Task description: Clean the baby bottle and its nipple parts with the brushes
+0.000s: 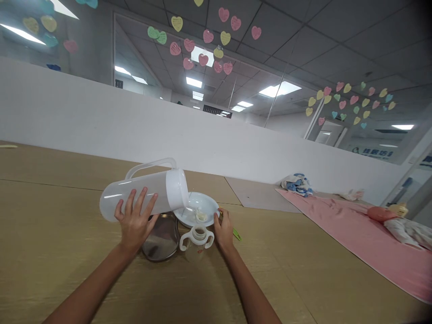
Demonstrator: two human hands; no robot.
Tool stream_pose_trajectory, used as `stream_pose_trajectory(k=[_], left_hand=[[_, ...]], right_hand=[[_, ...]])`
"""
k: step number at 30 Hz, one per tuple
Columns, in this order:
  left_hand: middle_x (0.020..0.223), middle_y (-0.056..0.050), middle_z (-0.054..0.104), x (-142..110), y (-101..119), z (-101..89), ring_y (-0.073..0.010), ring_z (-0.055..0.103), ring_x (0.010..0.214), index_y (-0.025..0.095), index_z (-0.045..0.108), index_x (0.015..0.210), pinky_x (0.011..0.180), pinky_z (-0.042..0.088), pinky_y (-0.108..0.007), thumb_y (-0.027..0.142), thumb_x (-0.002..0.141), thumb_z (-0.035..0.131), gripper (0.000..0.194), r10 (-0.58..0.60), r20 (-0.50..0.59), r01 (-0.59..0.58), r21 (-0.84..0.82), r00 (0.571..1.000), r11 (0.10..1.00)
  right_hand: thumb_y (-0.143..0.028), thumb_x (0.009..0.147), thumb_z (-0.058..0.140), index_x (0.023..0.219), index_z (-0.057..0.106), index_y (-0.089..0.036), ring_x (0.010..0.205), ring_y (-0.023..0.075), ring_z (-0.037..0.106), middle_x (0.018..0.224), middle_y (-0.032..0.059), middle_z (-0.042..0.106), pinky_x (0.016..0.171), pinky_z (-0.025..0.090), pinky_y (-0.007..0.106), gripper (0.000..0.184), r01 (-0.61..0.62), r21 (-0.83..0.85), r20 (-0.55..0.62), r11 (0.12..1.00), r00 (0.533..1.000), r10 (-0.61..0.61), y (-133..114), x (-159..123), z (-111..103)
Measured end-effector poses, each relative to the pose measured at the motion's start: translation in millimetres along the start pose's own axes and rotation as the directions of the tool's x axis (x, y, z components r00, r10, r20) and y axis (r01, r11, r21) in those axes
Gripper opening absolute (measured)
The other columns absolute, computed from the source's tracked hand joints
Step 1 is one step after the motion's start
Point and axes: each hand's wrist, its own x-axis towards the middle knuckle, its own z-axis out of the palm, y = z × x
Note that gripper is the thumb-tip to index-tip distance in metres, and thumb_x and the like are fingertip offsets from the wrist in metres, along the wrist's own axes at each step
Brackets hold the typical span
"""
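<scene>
White pitcher [152,182] tilts sideways against the left grip [134,225].

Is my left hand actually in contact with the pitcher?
Touching: the head view shows the left hand spread against the side of the tilted pitcher, with no gap between them.

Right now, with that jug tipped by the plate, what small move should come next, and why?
Perhaps hold the jug steady in the left hand: it's tipped nearly sideways, lidded end by the white plate, which a wobble might bump; the right hand is at its rim.
</scene>
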Motion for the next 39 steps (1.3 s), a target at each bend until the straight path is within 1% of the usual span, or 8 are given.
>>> stream_pose_trajectory(k=[7, 17, 21, 28, 30, 33, 36, 39], left_hand=[[0.142, -0.01, 0.039, 0.0, 0.3, -0.5, -0.0329, 0.026, 0.133, 0.033, 0.032, 0.137, 0.104, 0.014, -0.055, 0.029, 0.079, 0.061, 0.065, 0.004, 0.014, -0.004, 0.017, 1.0, 1.0], [0.141, -0.009, 0.04, -1.0, -1.2, 2.2, -0.0315, 0.027, 0.134, 0.032, 0.035, 0.136, 0.106, 0.014, -0.051, 0.028, 0.079, 0.061, 0.063, 0.054, -0.014, -0.053, 0.081, 0.998, 0.995], [0.141, -0.011, 0.04, -0.9, -1.4, 2.3, -0.0317, 0.026, 0.134, 0.029, 0.038, 0.135, 0.106, 0.014, -0.051, 0.03, 0.079, 0.06, 0.06, 0.038, -0.014, -0.037, 0.088, 0.999, 0.995], [0.141, -0.017, 0.037, 0.2, 0.0, 1.6, -0.0344, 0.023, 0.134, 0.022, 0.039, 0.135, 0.106, 0.012, -0.054, 0.036, 0.079, 0.06, 0.061, -0.088, 0.023, 0.088, 0.022, 0.996, 0.996], [0.142, -0.02, 0.034, 1.7, 1.2, 2.0, -0.036, 0.022, 0.134, 0.018, 0.034, 0.137, 0.106, 0.012, -0.055, 0.042, 0.077, 0.061, 0.07, -0.158, 0.011, 0.158, -0.007, 0.987, 0.987], [0.145, -0.022, 0.025, 4.4, 3.8, 1.8, -0.0378, 0.02, 0.134, 0.013, 0.02, 0.142, 0.107, 0.013, -0.054, 0.049, 0.075, 0.06, 0.086, -0.256, 0.01, 0.256, -0.036, 0.967, 0.966], [0.147, -0.021, 0.021, 6.3, 6.2, 0.7, -0.0377, 0.019, 0.135, 0.015, 0.009, 0.144, 0.109, 0.014, -0.054, 0.051, 0.076, 0.058, 0.091, -0.338, 0.037, 0.34, -0.039, 0.94, 0.94], [0.148, -0.019, 0.02, 7.1, 7.1, -0.1, -0.0377, 0.02, 0.134, 0.017, 0.006, 0.144, 0.109, 0.017, -0.054, 0.053, 0.075, 0.059, 0.094, -0.428, 0.05, 0.43, -0.05, 0.903, 0.901]], right_hand=[[-0.036, 0.086, 0.039, 0.102, 0.054, -0.014, 0.097, 0.0253, 0.052, 0.1, 0.0128, 0.057, 0.088, 0.04, 0.041, 0.032, -0.015, -0.003, 0.037, 1.0, 0.999, 0.015, 0.3, 0.4, -0.2], [-0.037, 0.084, 0.039, 0.1, 0.055, -0.014, 0.097, 0.0241, 0.052, 0.099, 0.0116, 0.058, 0.088, 0.04, 0.039, 0.032, -0.024, 0.008, 0.022, 1.0, 0.999, 0.024, 1.5, 0.8, 1.0], [-0.037, 0.084, 0.039, 0.101, 0.055, -0.014, 0.098, 0.0239, 0.052, 0.1, 0.0118, 0.058, 0.088, 0.04, 0.039, 0.032, -0.028, 0.013, 0.029, 1.0, 0.999, 0.027, 2.2, 0.6, 1.1], [-0.035, 0.084, 0.04, 0.1, 0.054, -0.015, 0.097, 0.0237, 0.053, 0.099, 0.011, 0.057, 0.088, 0.04, 0.038, 0.029, -0.028, 0.01, 0.017, 1.0, 0.999, 0.028, 3.0, 0.8, 1.7], [-0.035, 0.084, 0.04, 0.1, 0.055, -0.016, 0.097, 0.0237, 0.052, 0.099, 0.0109, 0.056, 0.088, 0.04, 0.039, 0.029, -0.026, 0.005, 0.008, 1.0, 1.0, 0.026, 2.7, 0.8, 1.6], [-0.035, 0.084, 0.04, 0.099, 0.055, -0.015, 0.098, 0.0237, 0.052, 0.1, 0.0112, 0.056, 0.089, 0.039, 0.039, 0.029, -0.022, -0.001, 0.007, 1.0, 1.0, 0.022, 0.9, 0.4, 1.1], [-0.034, 0.083, 0.04, 0.098, 0.055, -0.015, 0.098, 0.0237, 0.051, 0.1, 0.0113, 0.056, 0.089, 0.039, 0.038, 0.028, -0.016, -0.015, 0.002, 1.0, 1.0, 0.016, -1.0, 0.5, 0.6], [-0.032, 0.083, 0.039, 0.098, 0.055, -0.015, 0.098, 0.024, 0.051, 0.1, 0.0114, 0.055, 0.089, 0.039, 0.037, 0.028, -0.027, -0.036, -0.01, 0.999, 1.0, 0.027, -0.1, 2.3, -1.1]])
